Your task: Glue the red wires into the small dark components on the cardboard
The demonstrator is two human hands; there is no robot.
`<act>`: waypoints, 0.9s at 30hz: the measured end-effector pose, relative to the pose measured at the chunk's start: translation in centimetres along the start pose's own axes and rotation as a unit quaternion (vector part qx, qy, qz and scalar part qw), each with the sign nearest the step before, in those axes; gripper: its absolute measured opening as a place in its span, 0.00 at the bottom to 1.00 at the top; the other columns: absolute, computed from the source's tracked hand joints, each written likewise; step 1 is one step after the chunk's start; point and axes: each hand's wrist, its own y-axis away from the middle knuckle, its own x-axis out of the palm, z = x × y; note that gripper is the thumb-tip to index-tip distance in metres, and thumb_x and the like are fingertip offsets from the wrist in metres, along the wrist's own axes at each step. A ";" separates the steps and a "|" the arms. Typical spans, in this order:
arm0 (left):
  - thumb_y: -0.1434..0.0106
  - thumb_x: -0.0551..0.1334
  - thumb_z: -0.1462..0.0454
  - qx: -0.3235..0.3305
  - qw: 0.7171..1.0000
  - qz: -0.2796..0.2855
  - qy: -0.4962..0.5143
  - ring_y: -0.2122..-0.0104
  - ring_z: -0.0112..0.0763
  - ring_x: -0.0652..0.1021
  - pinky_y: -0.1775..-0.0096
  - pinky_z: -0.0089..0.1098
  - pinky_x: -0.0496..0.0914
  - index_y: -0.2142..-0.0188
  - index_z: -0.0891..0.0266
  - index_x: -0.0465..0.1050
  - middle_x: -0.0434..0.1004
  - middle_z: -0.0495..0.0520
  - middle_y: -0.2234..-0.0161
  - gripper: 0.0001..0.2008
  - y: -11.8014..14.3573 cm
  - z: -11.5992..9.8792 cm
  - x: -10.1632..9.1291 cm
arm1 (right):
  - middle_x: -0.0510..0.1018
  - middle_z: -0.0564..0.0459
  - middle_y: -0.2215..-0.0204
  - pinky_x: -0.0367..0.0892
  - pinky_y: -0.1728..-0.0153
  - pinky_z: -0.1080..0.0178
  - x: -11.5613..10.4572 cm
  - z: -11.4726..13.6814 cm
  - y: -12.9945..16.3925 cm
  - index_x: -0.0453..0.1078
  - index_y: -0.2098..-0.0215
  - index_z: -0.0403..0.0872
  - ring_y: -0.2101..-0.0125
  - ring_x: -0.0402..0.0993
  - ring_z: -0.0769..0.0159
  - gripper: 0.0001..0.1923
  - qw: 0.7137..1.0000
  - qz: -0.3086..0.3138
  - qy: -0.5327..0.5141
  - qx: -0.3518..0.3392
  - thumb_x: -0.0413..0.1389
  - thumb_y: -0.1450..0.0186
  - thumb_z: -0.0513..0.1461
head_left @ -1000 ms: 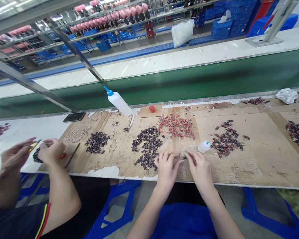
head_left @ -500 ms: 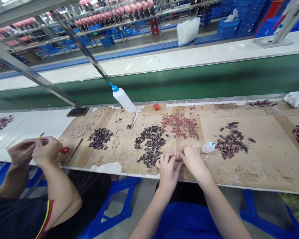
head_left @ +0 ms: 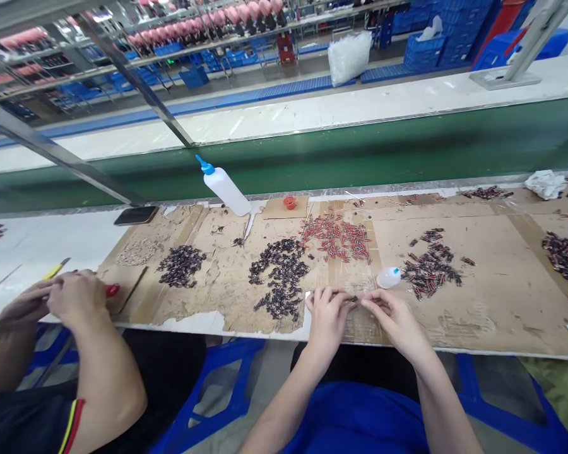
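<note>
The left hand (head_left: 328, 310) and right hand (head_left: 394, 313) meet near the front edge of the bench (head_left: 502, 302), fingertips pinched together on a small dark part (head_left: 353, 298) held between them just above the cardboard; it is too small to tell more about it. Just left of the left hand lies a dark pile (head_left: 278, 274), its near end almost touching the knuckles. Beyond the hands sits a red pile (head_left: 337, 238), and to the right of the right hand a small bottle (head_left: 388, 277) lies on its side, close beside a mixed pile (head_left: 430, 265). Between that pile and another heap (head_left: 567, 257) at the far right, the cardboard is bare, and a bare strip also runs along the front edge right of the right hand. The cardboard's front edge is torn and ragged left of the left hand. Farther back a squeeze bottle (head_left: 223, 187) leans tilted near the bench's rear edge, with a red cap (head_left: 289, 202) beside it on a cardboard scrap; behind them runs the green belt (head_left: 360, 157). At far left a co-worker's hands (head_left: 59, 296) are closed together over the bench, near another dark pile (head_left: 180, 265) and a phone (head_left: 135, 215).
</note>
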 end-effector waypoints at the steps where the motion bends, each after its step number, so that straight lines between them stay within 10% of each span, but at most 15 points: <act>1: 0.39 0.65 0.67 0.002 1.000 -0.002 0.003 0.57 0.39 0.72 0.54 0.42 0.60 0.65 0.53 0.79 0.79 0.52 0.61 0.06 -0.1 0.0 0.1 | 0.79 0.50 0.74 0.73 0.69 0.61 0.1 -0.2 0.0 0.72 0.71 0.47 0.72 0.77 0.61 0.19 1.000 -0.016 -0.011 0.008 0.57 0.41 0.55; 8: 0.39 0.64 0.70 0.001 0.996 -0.009 0.093 0.57 0.39 0.75 0.53 0.43 0.61 0.67 0.56 0.79 0.82 0.50 0.64 0.07 -0.1 -0.8 -0.3 | 0.80 0.44 0.69 0.76 0.70 0.59 2.0 -0.6 0.4 0.71 0.73 0.46 0.69 0.78 0.58 0.27 0.983 -0.154 -0.093 0.041 0.60 0.48 0.62; 27: 0.38 0.65 0.66 0.054 0.975 -0.084 0.198 0.64 0.35 0.73 0.56 0.38 0.67 0.67 0.54 0.81 0.82 0.51 0.69 0.06 0.9 -1.5 -2.6 | 0.78 0.51 0.75 0.76 0.66 0.60 3.6 1.6 1.5 0.68 0.73 0.47 0.74 0.77 0.65 0.20 0.974 -0.184 -0.131 -0.035 0.60 0.41 0.55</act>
